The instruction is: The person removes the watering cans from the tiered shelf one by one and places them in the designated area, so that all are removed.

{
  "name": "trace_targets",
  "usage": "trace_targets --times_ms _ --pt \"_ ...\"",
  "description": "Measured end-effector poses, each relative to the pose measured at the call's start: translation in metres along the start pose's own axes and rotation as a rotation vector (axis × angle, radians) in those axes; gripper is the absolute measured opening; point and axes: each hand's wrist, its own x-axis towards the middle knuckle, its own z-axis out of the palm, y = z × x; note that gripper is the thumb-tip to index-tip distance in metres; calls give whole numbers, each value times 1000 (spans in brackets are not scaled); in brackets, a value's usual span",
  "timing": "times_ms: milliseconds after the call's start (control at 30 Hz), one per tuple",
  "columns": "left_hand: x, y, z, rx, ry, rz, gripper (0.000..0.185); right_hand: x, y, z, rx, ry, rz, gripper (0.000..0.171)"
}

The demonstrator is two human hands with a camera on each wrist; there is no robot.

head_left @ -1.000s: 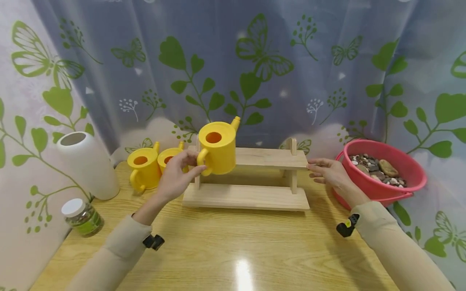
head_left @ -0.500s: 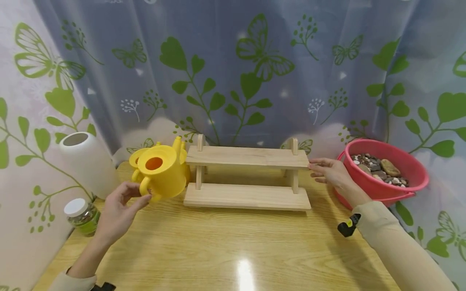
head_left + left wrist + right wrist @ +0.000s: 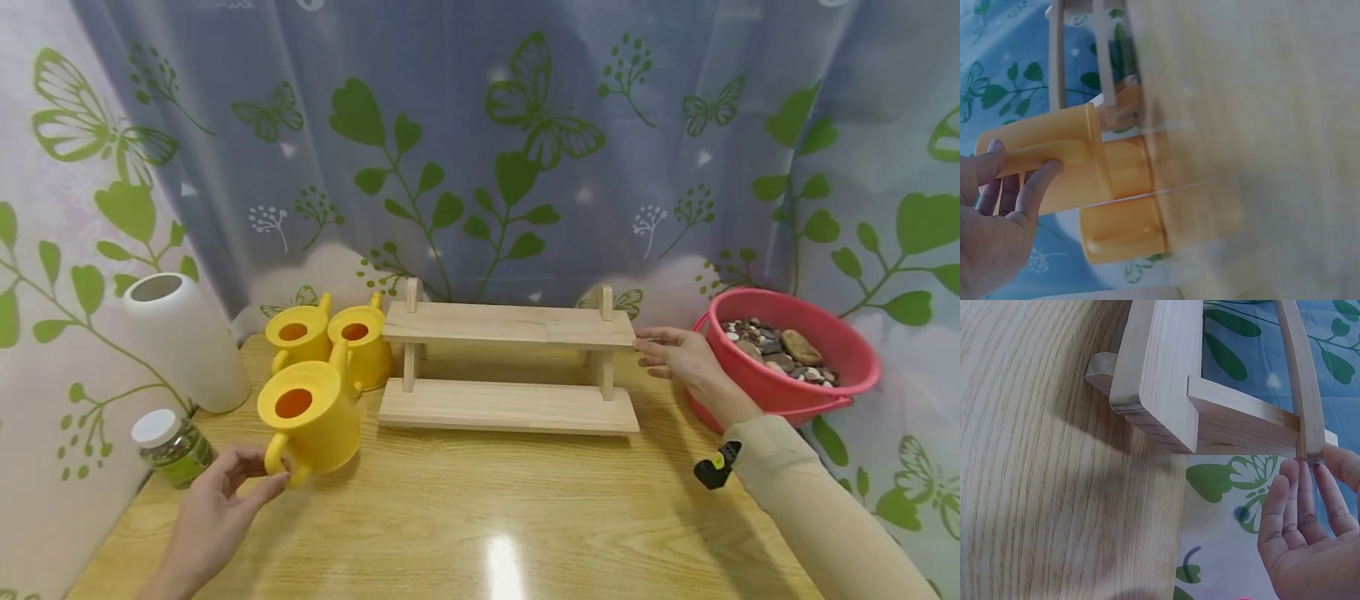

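My left hand (image 3: 217, 508) grips the loop handle of a yellow watering can (image 3: 318, 425), thumb and fingers closed on it. In the left wrist view this can (image 3: 1066, 181) appears raised off the table, its opening towards the head camera. Two more yellow watering cans, one at the left (image 3: 296, 333) and one beside it (image 3: 367, 350), stand close behind. At the other side my right hand (image 3: 686, 358) touches the right end of a two-tier wooden shelf (image 3: 510, 404). The right wrist view shows nearly straight fingertips (image 3: 1305, 481) against the upper board's end, with the thumb alongside.
A white vase (image 3: 187, 350) stands at the left rear of the wooden table (image 3: 465, 508), with a lidded jar (image 3: 172, 450) in front of it. To the right is a red bucket (image 3: 750, 375) holding pebbles and stones. A printed curtain (image 3: 465, 125) hangs behind.
My left hand has carried the watering can from in front of the shelf's upper board leftwards, then down and nearer. The right hand has kept its place at the shelf end.
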Motion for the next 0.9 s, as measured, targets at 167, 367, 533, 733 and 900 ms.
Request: trace_targets --times_ms 167,367,533,733,900 --pt "-8 -9 8 -29 -31 -95 29 -1 -1 -2 3 -4 -8 64" --pt "-12 -17 15 39 -42 -194 32 -1 -2 0 14 -3 -13 64" --pt "-14 -21 17 92 -31 -168 28 -1 -2 0 29 -2 -8 64" --pt "-13 -27 14 112 -72 -174 29 -3 -2 0 38 -2 -5 63" --pt "-11 -28 11 114 -118 -222 32 -4 -2 1 36 3 5 63"
